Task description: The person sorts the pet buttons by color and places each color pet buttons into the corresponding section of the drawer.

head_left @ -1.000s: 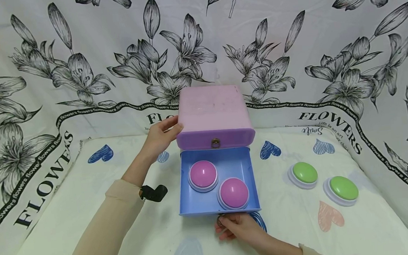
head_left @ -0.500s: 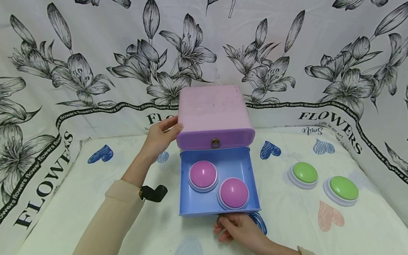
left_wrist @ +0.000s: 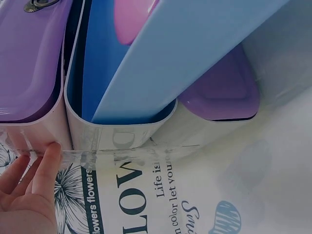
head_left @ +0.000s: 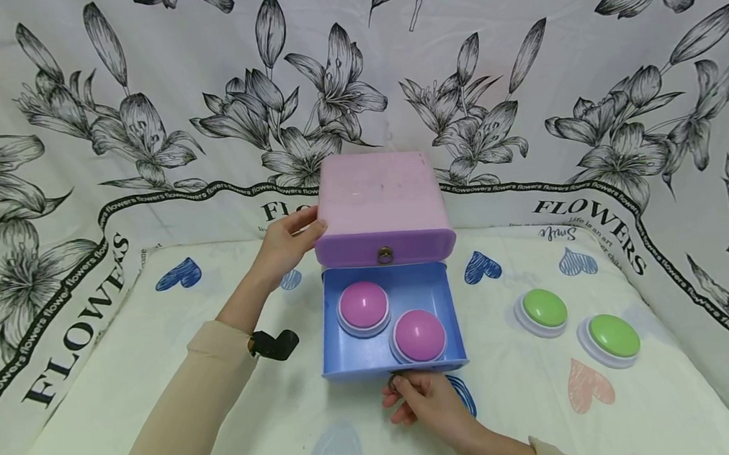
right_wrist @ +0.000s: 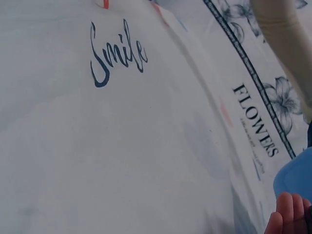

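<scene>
A small drawer cabinet with a pink top stands at the back middle. Its blue drawer is pulled well out, below a purple top drawer. Two domed pink buttons on white bases lie inside, one back left and one front right. My left hand rests against the cabinet's left side, fingers fairly straight; the left wrist view shows these fingertips on the pink wall. My right hand pinches the ring pull on the blue drawer's front between thumb and finger. In the right wrist view only its fingers show.
Two green domed buttons lie on the heart-printed cloth to the right. A lower purple drawer is seen in the left wrist view. Behind the cabinet rises a flower-printed curtain.
The blue drawer's front and the pink buttons in it have shifted slightly back toward the cabinet, with my right hand following. My left hand has stayed in place.
</scene>
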A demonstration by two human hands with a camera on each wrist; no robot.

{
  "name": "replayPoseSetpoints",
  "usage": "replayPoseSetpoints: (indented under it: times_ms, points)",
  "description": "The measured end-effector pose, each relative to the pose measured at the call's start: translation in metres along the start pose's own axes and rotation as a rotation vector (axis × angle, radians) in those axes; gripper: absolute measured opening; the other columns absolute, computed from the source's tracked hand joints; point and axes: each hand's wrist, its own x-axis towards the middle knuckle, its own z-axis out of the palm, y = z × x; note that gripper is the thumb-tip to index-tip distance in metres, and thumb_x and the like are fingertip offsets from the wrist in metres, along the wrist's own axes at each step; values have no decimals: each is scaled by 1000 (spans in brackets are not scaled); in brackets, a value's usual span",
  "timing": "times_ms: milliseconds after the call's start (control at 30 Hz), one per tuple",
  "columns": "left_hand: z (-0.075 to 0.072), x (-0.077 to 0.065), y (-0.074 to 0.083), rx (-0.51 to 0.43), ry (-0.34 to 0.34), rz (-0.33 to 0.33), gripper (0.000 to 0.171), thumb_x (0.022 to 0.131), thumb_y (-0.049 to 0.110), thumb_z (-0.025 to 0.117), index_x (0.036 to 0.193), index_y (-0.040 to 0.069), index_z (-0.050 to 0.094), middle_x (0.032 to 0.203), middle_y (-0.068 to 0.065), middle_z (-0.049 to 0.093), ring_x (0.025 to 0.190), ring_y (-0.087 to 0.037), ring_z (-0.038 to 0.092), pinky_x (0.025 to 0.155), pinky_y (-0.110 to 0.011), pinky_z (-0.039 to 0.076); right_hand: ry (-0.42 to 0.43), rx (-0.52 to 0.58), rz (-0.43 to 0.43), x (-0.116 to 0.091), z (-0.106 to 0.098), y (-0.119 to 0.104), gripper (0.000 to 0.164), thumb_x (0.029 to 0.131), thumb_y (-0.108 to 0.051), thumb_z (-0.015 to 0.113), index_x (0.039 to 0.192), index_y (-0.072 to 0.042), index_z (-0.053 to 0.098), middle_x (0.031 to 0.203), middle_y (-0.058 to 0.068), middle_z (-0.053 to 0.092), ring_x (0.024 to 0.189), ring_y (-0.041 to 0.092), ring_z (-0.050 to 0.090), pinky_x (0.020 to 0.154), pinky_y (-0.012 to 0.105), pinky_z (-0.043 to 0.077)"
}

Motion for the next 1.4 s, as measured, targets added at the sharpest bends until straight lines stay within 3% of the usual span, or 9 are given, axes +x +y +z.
replayPoseSetpoints:
  times_ms: [300,533,767,1067,1400]
  points:
    - [-1,0,1,9,1,-2,55,93,24,55,141,4,36,143,-14,38,126,-28,45,95,-33,48,18,-6,-10,4,0,-7,34,96,-29,50,99,1,66,86,7,69,64,12,64,57,24,56]
    - [0,1,1,4,0,-12,55,93,24,55,141,4,36,144,-13,38,126,-27,45,95,-32,48,75,-24,-73,17,-4,-15,34,95,-28,51,98,2,66,84,10,69,61,11,65,55,24,56]
    - [0,0,3,3,5,-11,56,93,25,55,141,4,37,143,-13,38,126,-27,45,95,-32,48,46,-36,-85,26,-5,-18,39,95,-30,51,101,6,65,84,8,69,61,10,65,56,24,56]
    - [1,-2,5,3,5,-14,55,93,25,55,141,4,37,143,-14,38,126,-28,45,96,-33,47,82,-23,-107,37,-7,-29,36,96,-28,50,102,4,65,85,12,70,60,13,65,54,27,56]
    - [-2,11,-17,-8,-2,-1,58,91,30,57,142,10,37,144,-10,38,126,-26,45,95,-34,48,91,-45,-123,50,-9,-34,38,96,-32,49,101,2,65,83,10,70,61,14,65,55,27,56]
